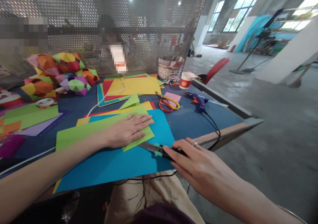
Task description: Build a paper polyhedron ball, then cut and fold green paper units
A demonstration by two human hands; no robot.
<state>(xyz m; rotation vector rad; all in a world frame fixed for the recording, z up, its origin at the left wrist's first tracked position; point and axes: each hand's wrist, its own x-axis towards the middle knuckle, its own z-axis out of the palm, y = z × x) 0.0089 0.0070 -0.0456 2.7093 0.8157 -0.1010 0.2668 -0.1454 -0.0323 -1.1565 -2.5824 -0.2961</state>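
Note:
My left hand (130,129) lies flat with its fingers stretched out. It presses on a folded light-green paper sheet (81,133), which rests on a large blue sheet (99,169). My right hand (192,159), with a ring on one finger, is closed round a black-and-teal cutting tool (159,150) with a grey blade. The blade points left, its tip at the lower edge of the green fold. My fingers cover most of the tool's handle, so its exact kind is unclear. Yellow and red sheets (99,113) stick out behind the blue one.
Red-and-yellow scissors (167,104), a pink paper (172,99) and a blue glue gun (200,101) lie beyond. Behind are stacked coloured sheets (134,86), a paper cup (186,80) and a woven basket (170,68). Folded paper ornaments (59,73) fill the far left, before a perforated metal screen (146,32).

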